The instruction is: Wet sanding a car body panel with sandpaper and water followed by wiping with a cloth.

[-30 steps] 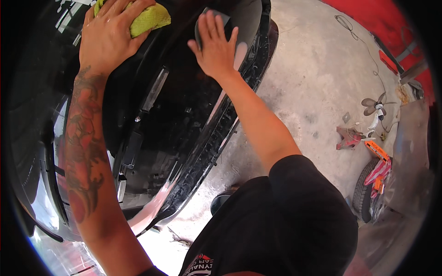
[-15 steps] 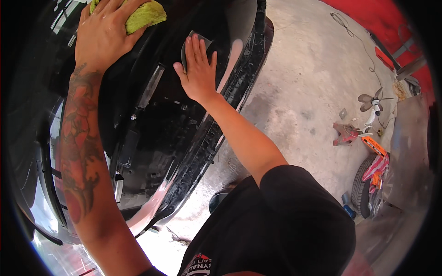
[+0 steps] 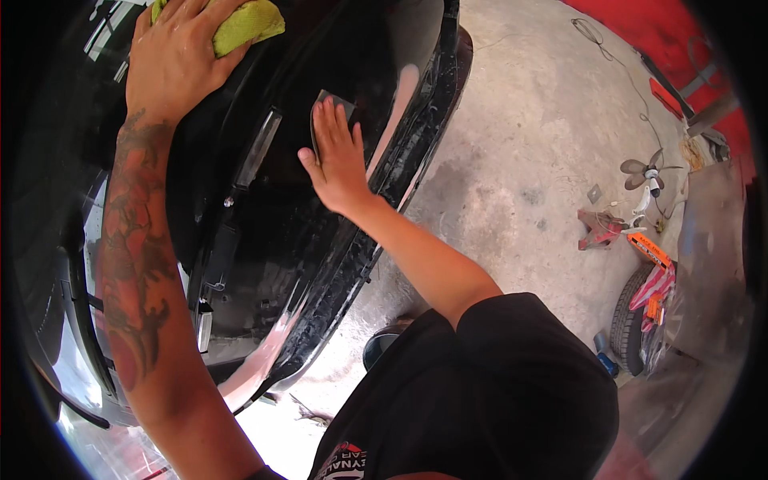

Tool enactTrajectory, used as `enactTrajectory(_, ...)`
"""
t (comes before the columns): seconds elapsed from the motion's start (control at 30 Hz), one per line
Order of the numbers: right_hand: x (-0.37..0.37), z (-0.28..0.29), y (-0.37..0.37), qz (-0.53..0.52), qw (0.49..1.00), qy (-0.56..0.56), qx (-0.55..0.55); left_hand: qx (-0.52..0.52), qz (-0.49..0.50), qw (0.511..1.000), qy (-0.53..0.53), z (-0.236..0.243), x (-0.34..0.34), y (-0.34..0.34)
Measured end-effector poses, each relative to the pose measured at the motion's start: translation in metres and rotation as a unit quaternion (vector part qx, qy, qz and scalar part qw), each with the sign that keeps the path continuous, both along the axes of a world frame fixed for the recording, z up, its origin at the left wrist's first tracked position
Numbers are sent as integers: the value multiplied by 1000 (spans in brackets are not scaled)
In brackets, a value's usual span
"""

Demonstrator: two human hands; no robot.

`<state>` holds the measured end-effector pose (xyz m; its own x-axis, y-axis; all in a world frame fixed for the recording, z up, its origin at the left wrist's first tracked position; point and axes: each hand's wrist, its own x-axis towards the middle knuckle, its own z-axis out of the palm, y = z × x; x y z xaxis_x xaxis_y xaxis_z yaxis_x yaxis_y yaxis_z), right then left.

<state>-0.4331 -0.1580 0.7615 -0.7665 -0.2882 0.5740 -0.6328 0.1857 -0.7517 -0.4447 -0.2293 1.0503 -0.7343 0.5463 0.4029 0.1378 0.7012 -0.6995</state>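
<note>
My left hand (image 3: 178, 70) rests at the upper left of a glossy black car panel (image 3: 268, 208), its fingers curled over a yellow-green cloth (image 3: 252, 32). Further right, my right hand (image 3: 340, 164) lies flat on the same panel, pressing a dark grey sheet that looks like sandpaper (image 3: 346, 105) against the surface. The sheet's edges show beyond the fingertips and beside the thumb. Along the panel's edge runs a pale pinkish strip (image 3: 395, 108), just right of my right hand. A chrome-like bar (image 3: 260, 146) sits between both arms.
Concrete floor (image 3: 512, 120) stretches right of the car. On it stand a small fan (image 3: 642, 174), a red metal stand (image 3: 600, 230), an orange box (image 3: 648, 249) and a tyre (image 3: 628, 316). A dark bucket (image 3: 382, 346) is close to my body. A cable (image 3: 596, 36) lies farther off.
My right hand has slid with the sandpaper down the panel, toward me and slightly left. My left hand and its cloth have shifted only slightly in view.
</note>
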Motion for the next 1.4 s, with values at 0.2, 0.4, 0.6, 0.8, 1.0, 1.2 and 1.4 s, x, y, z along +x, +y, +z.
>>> enactTrajectory(0.2, 45, -34, 8, 79, 994, -12, 76, 30, 11, 999, 4, -3, 7, 8)
enactTrajectory(0.4, -33, 7, 9, -27, 997, -72, -25, 38, 26, 999, 8, -3, 12, 25)
enactTrajectory(0.6, 47, -51, 23, 107, 988, -54, 97, 28, 2, 999, 20, -6, 11, 19)
enactTrajectory(0.8, -42, -7, 20, -38, 997, -66, 12, 33, 10, 999, 26, -6, 9, 23)
enactTrajectory(1.0, 45, -49, 25, 77, 987, -44, 133, 22, -19, 1000, -8, 0, -12, -47)
enactTrajectory(1.2, -42, -9, 15, -24, 998, -51, 42, 30, -71, 997, 4, -4, -27, -77)
enactTrajectory(1.4, -16, -54, 34, -29, 989, 38, 143, 56, 13, 998, 16, -6, 8, 23)
